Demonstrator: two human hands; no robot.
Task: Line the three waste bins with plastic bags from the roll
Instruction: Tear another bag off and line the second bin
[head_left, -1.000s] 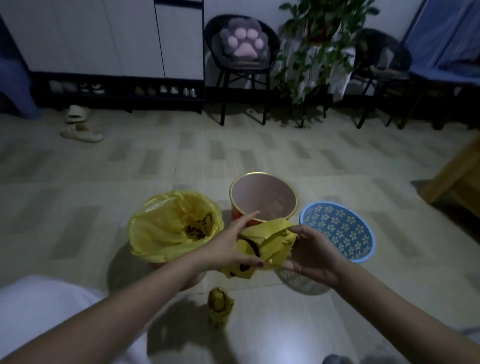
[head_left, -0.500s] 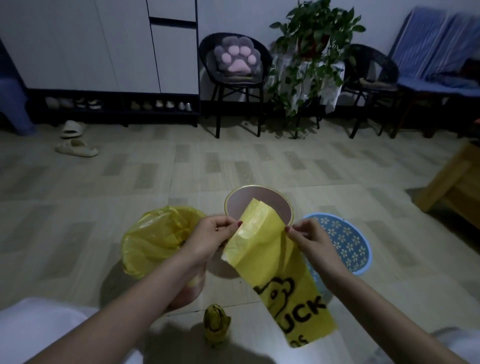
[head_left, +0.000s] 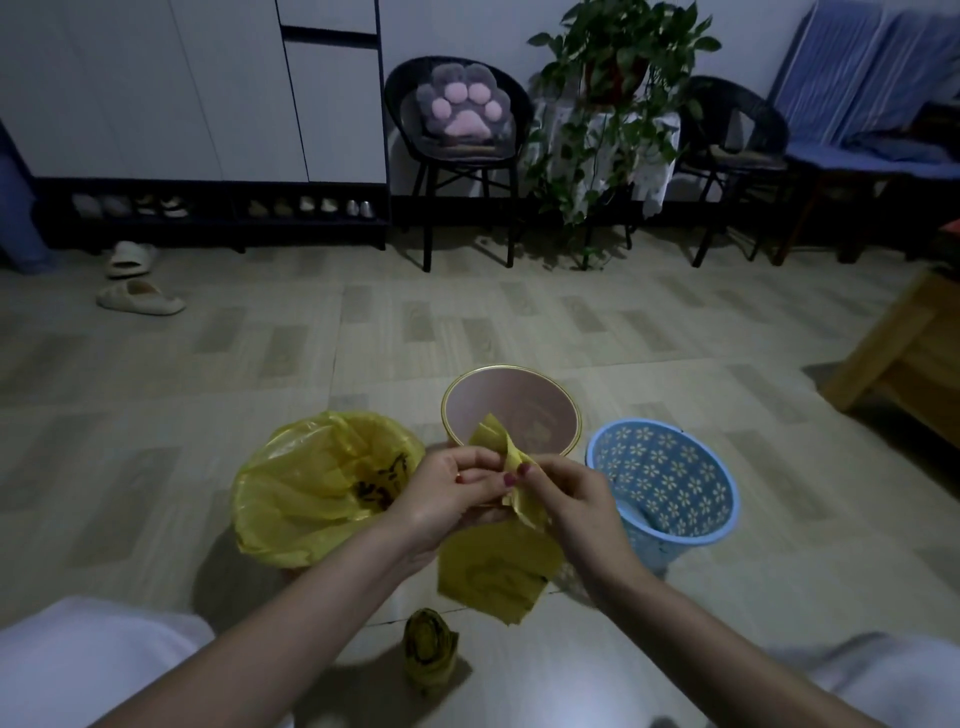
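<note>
Left hand (head_left: 447, 493), right hand (head_left: 566, 499) both pinching bag (head_left: 498, 566) mouth, rubbing layers apart for pink bin (head_left: 511, 410) just beyond.

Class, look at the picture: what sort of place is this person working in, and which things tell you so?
Most likely a home's living or entry room: a white cabinet with a low shoe rack, a black chair holding a paw-shaped cushion, and a leafy potted houseplant.

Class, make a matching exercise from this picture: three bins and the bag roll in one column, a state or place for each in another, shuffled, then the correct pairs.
1. Left bin
2. Middle bin
3. Blue bin
4. Bag roll

A. flower-patterned, unlined
B. on the floor nearest the person
C. lined with a yellow bag
D. gold-rimmed, unlined

Pairs: 1-C, 2-D, 3-A, 4-B
</note>
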